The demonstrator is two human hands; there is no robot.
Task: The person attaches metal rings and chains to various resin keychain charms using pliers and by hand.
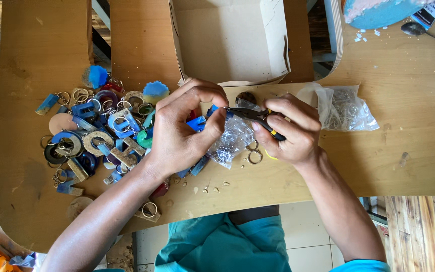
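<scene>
1. The left hand is curled tight, thumb and fingertips pinching a small blue keychain piece just above the middle of the wooden table. The piece is bright blue, blocky and mostly hidden by the fingers – its full shape cannot be told.
2. The right hand is closed around a pair of small pliers with dark handles and a touch of yellow at the grip; the slim dark nose points left and meets the blue piece at the left fingertips.
3. Under and between the hands lies a crumpled clear plastic bag, with a few loose metal split rings beside it on the table.
4. To the left sits a heap of finished keychains – letters and discs in blue, wood-brown and teal, each with a metal ring.
5. Just right of the right hand is a second clear bag of metal rings.
6. An open cardboard box stands beyond the hands, touching the table's far edge.
</scene>
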